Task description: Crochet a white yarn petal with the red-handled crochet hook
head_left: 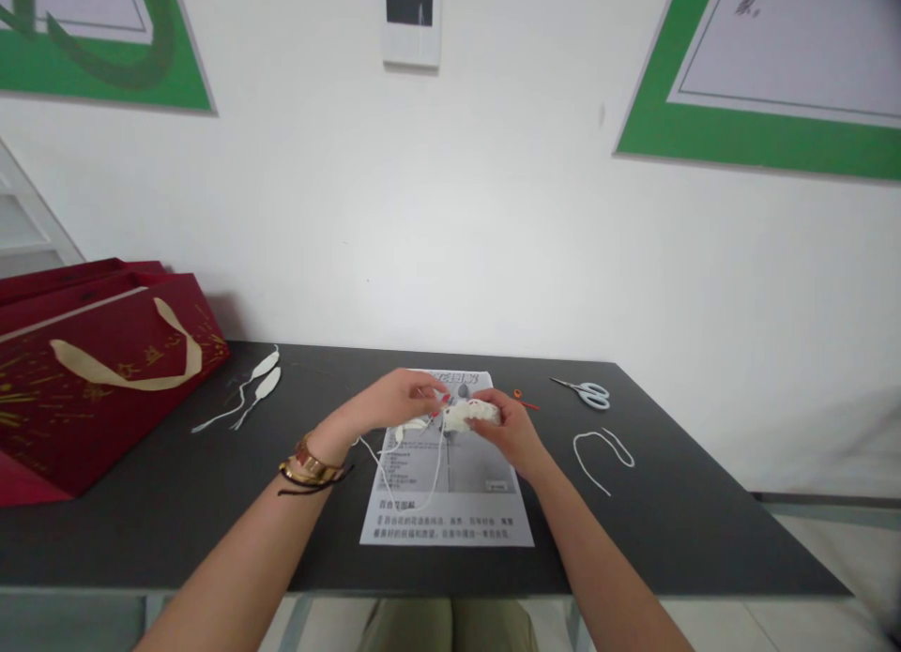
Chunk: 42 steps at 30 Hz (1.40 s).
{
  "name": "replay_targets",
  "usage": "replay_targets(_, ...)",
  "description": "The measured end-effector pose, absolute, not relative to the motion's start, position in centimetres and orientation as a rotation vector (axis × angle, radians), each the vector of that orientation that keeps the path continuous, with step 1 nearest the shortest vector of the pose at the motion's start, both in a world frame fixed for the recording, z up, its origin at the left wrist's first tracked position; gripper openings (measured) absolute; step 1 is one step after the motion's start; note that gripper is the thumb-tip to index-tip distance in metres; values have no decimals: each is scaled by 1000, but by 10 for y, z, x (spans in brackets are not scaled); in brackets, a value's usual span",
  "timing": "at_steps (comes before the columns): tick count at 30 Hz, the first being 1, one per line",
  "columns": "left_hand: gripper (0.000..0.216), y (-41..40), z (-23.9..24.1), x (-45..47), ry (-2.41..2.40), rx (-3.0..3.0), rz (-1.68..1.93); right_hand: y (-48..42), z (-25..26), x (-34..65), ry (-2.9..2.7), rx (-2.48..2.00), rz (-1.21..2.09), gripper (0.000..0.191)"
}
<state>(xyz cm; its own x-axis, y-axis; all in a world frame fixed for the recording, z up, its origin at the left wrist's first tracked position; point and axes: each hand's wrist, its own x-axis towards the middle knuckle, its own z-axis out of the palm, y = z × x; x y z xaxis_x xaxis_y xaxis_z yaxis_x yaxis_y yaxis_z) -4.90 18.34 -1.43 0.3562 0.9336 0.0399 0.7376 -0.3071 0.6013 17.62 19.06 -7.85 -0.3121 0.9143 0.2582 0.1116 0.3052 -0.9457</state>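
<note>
Both my hands meet over a printed instruction sheet (450, 502) on the dark table (141, 502). My left hand (394, 401) pinches the left end of a small white fuzzy craft piece (473, 413), fingers closed. My right hand (508, 427) grips the same piece from the right and below, fingers wrapped round it. White cord (422, 474) hangs from the piece and loops down over the sheet. My left wrist wears gold and dark bracelets (310, 466).
A red gift bag (91, 380) with a cream handle lies at the table's left. Two white leaf-shaped pieces (257, 382) on stems lie beside it. Small scissors (587, 392), a loose white cord (602, 450) and a small orange item (521, 397) lie to the right.
</note>
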Motion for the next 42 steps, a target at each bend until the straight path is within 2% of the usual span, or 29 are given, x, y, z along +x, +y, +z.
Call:
replay_targets(10, 23, 159, -45, -5, 1471, 2263, 961, 175, -71, 170, -1651, -885, 842, 18)
replay_targets(14, 23, 162, -54, -8, 1392, 2264, 1090, 171, -69, 170, -1742, -846, 776, 34)
replay_targets(16, 23, 163, -59, -10, 1349, 2261, 1122, 170, -68, 170, -1797, -815, 746, 28)
replay_targets(24, 23, 161, -69, -14, 1193, 2283, 1183, 170, -72, 169, -1806, -903, 626, 12)
replay_targets(33, 10, 154, -60, -19, 1007, 2328, 1240, 173, -79, 170, -1709, -954, 567, 19)
replay_targets(37, 9, 150, -52, -19, 993, 2351, 1171, 171, -75, 172, -1763, -887, 523, 37)
replay_targets(42, 19, 142, -35, -25, 1073, 2366, 1070, 170, -70, 173, -1726, -901, 476, 25)
